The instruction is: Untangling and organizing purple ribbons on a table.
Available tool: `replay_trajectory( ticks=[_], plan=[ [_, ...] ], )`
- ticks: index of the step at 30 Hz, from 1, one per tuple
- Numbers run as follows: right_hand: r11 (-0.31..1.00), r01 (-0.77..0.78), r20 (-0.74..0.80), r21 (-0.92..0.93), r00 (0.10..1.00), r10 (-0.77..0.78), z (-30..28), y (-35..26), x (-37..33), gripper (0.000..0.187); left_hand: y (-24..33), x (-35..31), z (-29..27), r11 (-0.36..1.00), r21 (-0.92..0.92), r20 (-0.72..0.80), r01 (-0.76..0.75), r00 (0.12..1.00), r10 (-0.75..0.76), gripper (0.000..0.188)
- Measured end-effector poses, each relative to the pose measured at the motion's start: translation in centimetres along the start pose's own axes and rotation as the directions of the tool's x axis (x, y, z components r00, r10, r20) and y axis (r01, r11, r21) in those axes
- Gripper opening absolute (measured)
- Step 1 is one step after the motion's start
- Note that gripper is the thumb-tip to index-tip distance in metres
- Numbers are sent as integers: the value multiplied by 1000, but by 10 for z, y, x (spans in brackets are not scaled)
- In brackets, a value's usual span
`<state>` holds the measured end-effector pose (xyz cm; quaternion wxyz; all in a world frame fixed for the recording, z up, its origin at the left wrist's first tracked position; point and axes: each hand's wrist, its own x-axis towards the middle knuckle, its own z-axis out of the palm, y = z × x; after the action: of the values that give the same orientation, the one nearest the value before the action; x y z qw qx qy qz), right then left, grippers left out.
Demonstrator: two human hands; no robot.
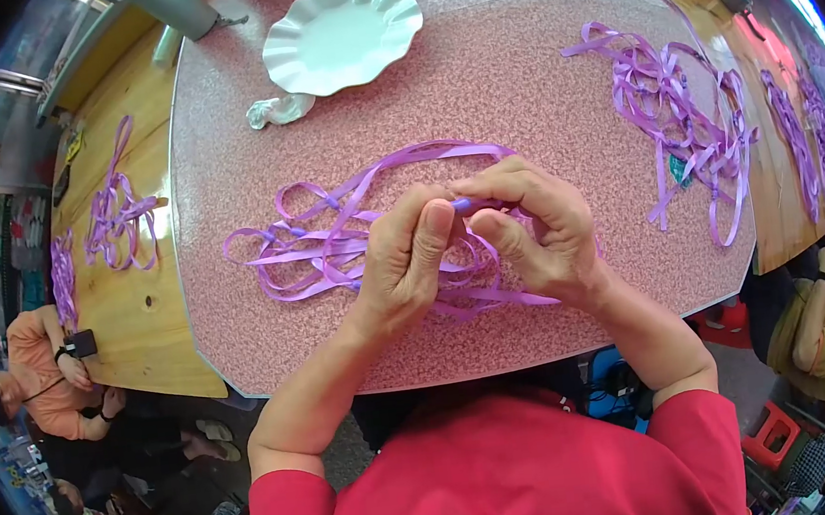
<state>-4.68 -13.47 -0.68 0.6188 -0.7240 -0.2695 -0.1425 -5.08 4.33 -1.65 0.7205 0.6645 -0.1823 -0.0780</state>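
Note:
My left hand (410,248) and my right hand (542,229) meet over the middle of the table, both closed on a purple ribbon. Between the fingertips shows a short, shiny blue-violet piece (468,205), tube-like in shape; whether it is a knot or a bead I cannot make out. Loops of the same purple ribbon (315,236) lie tangled beneath and to the left of my hands, with small darker bands along them. A longer loop arcs behind my fingers. Part of the ribbon is hidden by my palms.
Beyond my hands sits a white wavy-rimmed plate (342,39), with a small crumpled white object (279,111) beside it. At right lies another ribbon pile (662,95). More ribbons (117,218) rest on the wooden table at left. People sit at both sides; a red stool (773,436) stands lower right.

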Motion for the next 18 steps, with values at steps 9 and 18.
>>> replay_trajectory(
  ticks=[9, 18],
  plan=[
    [982, -190, -23, 24, 981, 190, -4, -4, -6, 16, -10, 5, -5, 937, 267, 52, -225, 974, 219, 17],
    [979, -196, 10, 47, 981, 196, -6, -4, -7, 12, -13, 6, -7, 914, 303, 77, -271, 962, 260, 13]
  ],
)
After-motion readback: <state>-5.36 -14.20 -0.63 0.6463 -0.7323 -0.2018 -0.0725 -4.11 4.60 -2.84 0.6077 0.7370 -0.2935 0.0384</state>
